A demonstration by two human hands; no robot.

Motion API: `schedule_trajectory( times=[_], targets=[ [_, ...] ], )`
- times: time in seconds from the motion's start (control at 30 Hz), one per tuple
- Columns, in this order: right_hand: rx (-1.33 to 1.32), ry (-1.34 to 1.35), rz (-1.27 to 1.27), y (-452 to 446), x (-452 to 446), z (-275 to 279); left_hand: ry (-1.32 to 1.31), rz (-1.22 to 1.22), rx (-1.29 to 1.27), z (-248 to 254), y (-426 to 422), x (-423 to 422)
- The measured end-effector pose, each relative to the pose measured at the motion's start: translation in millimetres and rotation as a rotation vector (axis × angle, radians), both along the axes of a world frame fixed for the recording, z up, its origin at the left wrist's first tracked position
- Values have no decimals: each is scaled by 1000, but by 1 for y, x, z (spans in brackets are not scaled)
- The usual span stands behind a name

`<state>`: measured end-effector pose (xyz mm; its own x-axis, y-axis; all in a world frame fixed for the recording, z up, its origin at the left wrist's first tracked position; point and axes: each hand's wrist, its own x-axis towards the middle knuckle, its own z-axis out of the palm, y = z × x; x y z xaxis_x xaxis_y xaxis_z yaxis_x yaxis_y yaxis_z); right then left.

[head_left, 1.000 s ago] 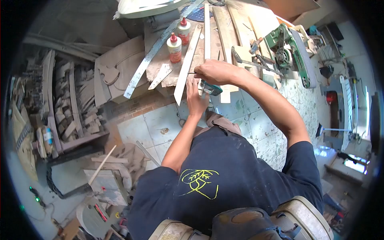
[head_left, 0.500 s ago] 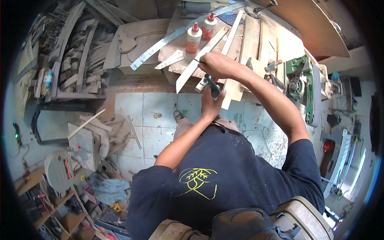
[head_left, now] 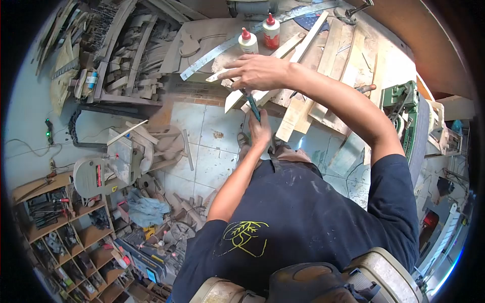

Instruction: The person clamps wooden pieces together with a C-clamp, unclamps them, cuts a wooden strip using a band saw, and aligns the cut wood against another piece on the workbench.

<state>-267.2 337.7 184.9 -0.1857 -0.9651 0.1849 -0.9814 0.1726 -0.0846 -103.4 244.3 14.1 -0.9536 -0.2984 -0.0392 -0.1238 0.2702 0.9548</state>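
My left hand (head_left: 259,130) is closed round the handle of a dark green tool (head_left: 253,107), held upright below the bench edge. My right hand (head_left: 257,73) is just above the tool's top end, palm down, with its fingers partly spread; nothing that it grips can be made out. Under and beside my right hand lie pale wooden strips (head_left: 307,43) on the workbench (head_left: 376,29). Two glue bottles with red caps, one nearer (head_left: 248,44) and one farther (head_left: 271,36), stand just behind my right hand.
A long pale-blue speckled strip (head_left: 217,49) crosses the bench at the back. On the right is a green machine (head_left: 401,101) with a belt. Wood offcuts fill a rack (head_left: 127,97) at the left. Below it stand a band saw (head_left: 88,177) and a compartment shelf (head_left: 76,217).
The view has swung, so the bench shifts. My left hand has come down round the tool's handle, and my right hand has opened from a closed grip and moved left.
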Motion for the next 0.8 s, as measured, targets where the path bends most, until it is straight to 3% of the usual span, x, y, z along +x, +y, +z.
schedule_trajectory(
  times=[0.37,0.8],
  targets=[
    [-223,-9,178,-2,-11,-11,35,48,-32,-12,4,1],
    [-254,28,-38,1,-1,-18,52,150,-9,-10,12,-1]
  ],
)
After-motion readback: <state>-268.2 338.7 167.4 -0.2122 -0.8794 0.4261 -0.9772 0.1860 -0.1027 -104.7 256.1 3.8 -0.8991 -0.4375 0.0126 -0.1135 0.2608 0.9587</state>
